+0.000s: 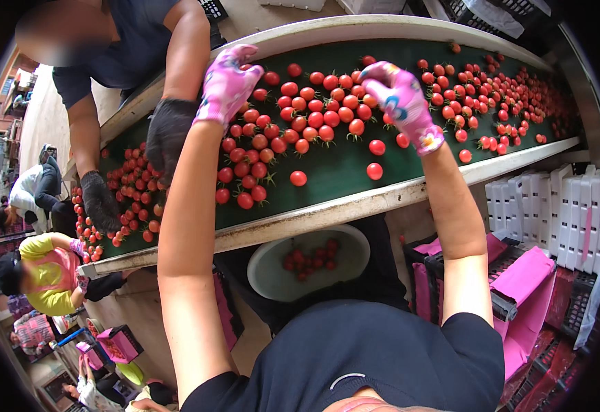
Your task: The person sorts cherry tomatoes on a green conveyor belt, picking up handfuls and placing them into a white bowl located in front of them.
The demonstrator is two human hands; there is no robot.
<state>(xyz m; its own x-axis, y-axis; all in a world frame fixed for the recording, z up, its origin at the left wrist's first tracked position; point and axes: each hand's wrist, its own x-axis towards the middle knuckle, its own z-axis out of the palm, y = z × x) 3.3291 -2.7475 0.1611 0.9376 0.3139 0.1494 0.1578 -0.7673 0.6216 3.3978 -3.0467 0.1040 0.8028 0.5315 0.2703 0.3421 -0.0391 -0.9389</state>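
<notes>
Many small red tomatoes (315, 119), some with green calyxes, lie on a green conveyor belt (336, 180). Both my hands wear pink flowered gloves. My left hand (229, 85) is over the far side of the belt, fingers curled beside a tomato; whether it grips one cannot be told. To the right, my right hand (400, 103) reaches over the belt with thumb and fingers bent close to tomatoes at the edge of the cluster. Its fingertips partly cover what lies there, so a hold is unclear. Below the belt, a pale basin (258, 273) contains several tomatoes.
Across the belt, a co-worker's dark-gloved hands (170, 134) touch or hover over tomatoes at the left. White rails (320, 213) border the belt. Pink-lined crates (524, 275) and stacked white crates (562, 211) stand at the right. Another person in a yellow top (47, 247) is at the far left.
</notes>
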